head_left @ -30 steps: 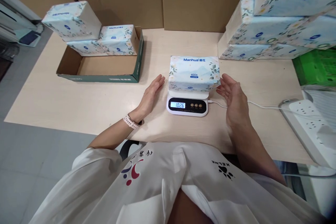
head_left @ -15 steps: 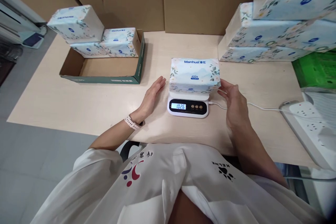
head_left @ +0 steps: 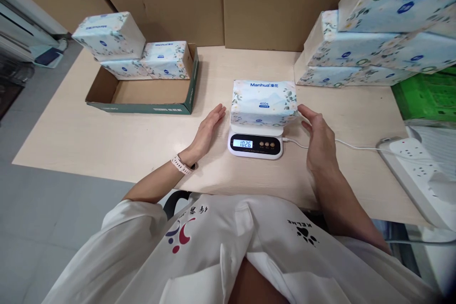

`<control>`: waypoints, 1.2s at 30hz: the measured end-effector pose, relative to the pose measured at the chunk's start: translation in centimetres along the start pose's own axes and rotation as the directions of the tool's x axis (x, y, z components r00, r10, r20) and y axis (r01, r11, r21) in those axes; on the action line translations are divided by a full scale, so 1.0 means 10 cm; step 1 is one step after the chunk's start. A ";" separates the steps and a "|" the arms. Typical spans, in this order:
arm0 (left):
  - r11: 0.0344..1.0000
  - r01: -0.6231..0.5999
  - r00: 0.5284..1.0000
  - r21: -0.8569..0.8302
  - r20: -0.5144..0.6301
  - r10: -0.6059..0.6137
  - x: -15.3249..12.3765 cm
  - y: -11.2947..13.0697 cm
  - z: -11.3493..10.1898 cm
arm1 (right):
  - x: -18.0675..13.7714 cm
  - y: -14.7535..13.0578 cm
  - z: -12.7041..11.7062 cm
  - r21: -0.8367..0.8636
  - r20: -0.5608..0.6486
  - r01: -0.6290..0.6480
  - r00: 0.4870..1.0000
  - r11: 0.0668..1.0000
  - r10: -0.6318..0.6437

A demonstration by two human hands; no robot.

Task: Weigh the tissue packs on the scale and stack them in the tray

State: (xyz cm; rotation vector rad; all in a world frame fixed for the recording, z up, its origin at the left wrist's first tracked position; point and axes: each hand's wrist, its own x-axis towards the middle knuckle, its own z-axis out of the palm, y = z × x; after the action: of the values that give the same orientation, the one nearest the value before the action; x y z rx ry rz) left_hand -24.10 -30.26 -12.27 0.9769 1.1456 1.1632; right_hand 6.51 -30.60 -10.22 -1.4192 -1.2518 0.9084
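Note:
A floral pack of tissues rests on a white digital scale, whose lit display reads digits like 1026. Just left of the pack, my left hand lies with its fingers stretched out and holds nothing. On the other side my right hand is open, its fingertips close to the pack's right edge; whether they touch it I cannot tell. Both palms face inward.
At the left stands an open green-edged cardboard box with several tissue packs at its back. More packs are stacked at the right above a green package. A white power strip and a cable lie on the right.
My right fingers have shifted slightly at the pack's right edge. The view has tilted a little; the pack stays on the scale and my left hand keeps its place.

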 end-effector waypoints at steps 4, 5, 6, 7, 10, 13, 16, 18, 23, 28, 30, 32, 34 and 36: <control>1.000 -0.003 1.000 0.010 0.005 0.003 0.00 0.01 0.00 | 0.01 0.02 0.01 -0.005 -0.006 0.003 1.000 1.000 -0.003; 1.000 -0.004 1.000 0.013 0.006 0.004 0.00 0.01 0.00 | 0.01 0.01 0.01 -0.010 -0.007 0.002 1.000 1.000 -0.002; 1.000 -0.006 1.000 0.016 0.006 0.006 0.00 0.01 0.00 | 0.01 0.01 0.02 -0.015 -0.007 0.002 1.000 1.000 -0.002; 1.000 -0.008 1.000 0.017 0.006 0.008 0.00 0.01 0.00 | 0.01 0.00 0.02 -0.017 -0.007 0.003 1.000 1.000 -0.003; 1.000 -0.013 1.000 0.011 -0.001 0.013 0.01 0.00 0.00 | 0.00 -0.01 0.03 -0.005 -0.012 0.015 1.000 1.000 -0.016; 1.000 -0.011 1.000 0.009 -0.017 0.011 0.02 0.00 0.01 | -0.01 -0.02 0.02 -0.002 -0.018 0.031 0.999 1.000 -0.031; 1.000 -0.010 1.000 0.008 -0.027 0.010 0.02 0.01 0.03 | -0.01 -0.01 0.03 -0.010 -0.022 0.032 0.999 0.999 -0.032; 1.000 -0.009 1.000 0.006 -0.025 0.009 0.01 0.02 0.05 | -0.01 0.01 0.04 0.016 -0.032 0.018 0.999 1.000 -0.018; 0.999 -0.044 0.999 0.017 0.009 0.043 -0.05 0.09 0.06 | 0.05 0.08 0.06 0.130 -0.050 -0.002 0.999 0.991 0.009; 0.989 -0.129 0.991 0.073 0.045 0.126 0.03 0.21 0.10 | 0.18 0.11 0.07 0.168 -0.087 0.023 0.996 0.986 -0.008; 0.989 -0.128 0.991 0.069 0.040 0.126 0.11 0.28 0.15 | 0.20 0.07 0.07 0.174 -0.078 0.012 0.997 0.985 0.002; 0.994 -0.099 0.995 0.043 0.013 0.099 0.20 0.34 0.20 | 0.22 0.02 0.09 0.169 -0.062 0.007 0.998 0.986 0.004; 0.999 -0.049 0.998 -0.009 -0.036 0.049 0.28 0.38 0.26 | 0.23 -0.02 0.13 0.143 -0.036 0.004 0.999 0.990 0.001; 0.996 0.008 0.998 -0.085 -0.061 -0.013 0.33 0.40 0.33 | 0.25 -0.05 0.19 0.093 -0.001 -0.014 1.000 0.996 0.014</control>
State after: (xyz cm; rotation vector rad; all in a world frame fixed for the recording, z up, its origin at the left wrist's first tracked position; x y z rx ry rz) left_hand -21.42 -26.37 -8.34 0.8749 1.1393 1.2309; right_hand 5.03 -27.80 -9.94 -1.3569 -1.1843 0.9626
